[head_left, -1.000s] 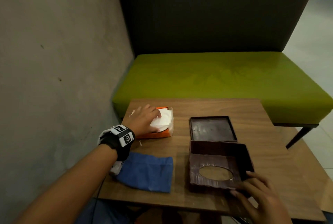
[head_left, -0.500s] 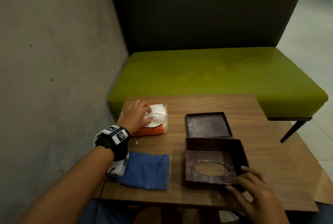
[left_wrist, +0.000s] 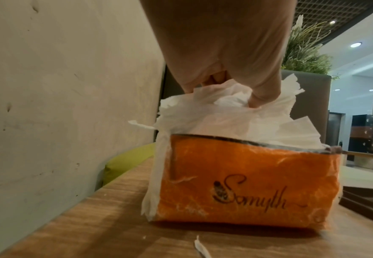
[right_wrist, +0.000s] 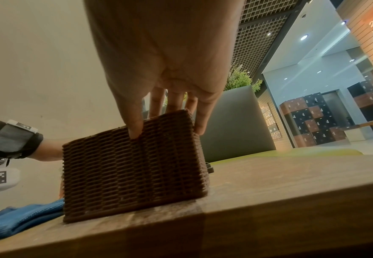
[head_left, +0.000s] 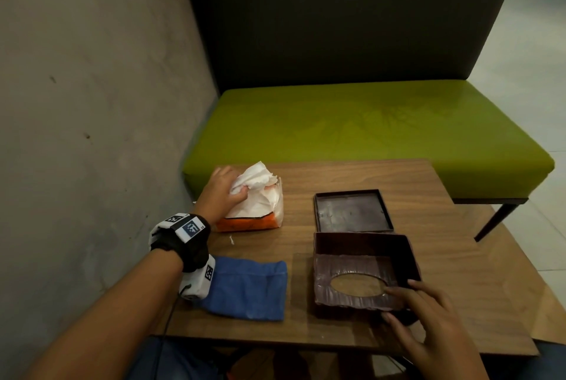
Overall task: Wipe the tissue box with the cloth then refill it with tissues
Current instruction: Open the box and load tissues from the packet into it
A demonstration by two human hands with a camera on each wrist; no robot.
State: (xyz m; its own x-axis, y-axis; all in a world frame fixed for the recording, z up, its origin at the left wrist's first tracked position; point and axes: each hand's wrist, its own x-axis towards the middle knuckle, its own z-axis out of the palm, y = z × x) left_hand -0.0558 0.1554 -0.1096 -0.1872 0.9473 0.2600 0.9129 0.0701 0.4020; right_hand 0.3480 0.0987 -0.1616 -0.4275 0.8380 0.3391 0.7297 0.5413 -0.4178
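A brown woven tissue box (head_left: 364, 272) (right_wrist: 134, 167) stands upside down near the table's front right, its oval slot facing down. My right hand (head_left: 428, 318) (right_wrist: 170, 108) holds its near right corner, thumb on the outer wall and fingers over the rim. The box's flat base panel (head_left: 352, 211) lies just behind it. At the back left sits an orange tissue pack (head_left: 254, 211) (left_wrist: 247, 183). My left hand (head_left: 223, 190) (left_wrist: 220, 61) pinches a crumpled bunch of white tissues (head_left: 257, 179) (left_wrist: 225, 104) rising out of the pack. A blue cloth (head_left: 245, 289) (right_wrist: 15, 220) lies flat at the front left.
The wooden table (head_left: 459, 257) stands against a grey wall (head_left: 92, 104) on the left. A green bench (head_left: 367, 134) with a dark backrest runs behind it. A small tissue scrap (head_left: 232, 239) lies in front of the pack.
My left hand has closed on the tissues and pulled a bunch up out of the orange pack. My right hand has stayed on the box's corner.
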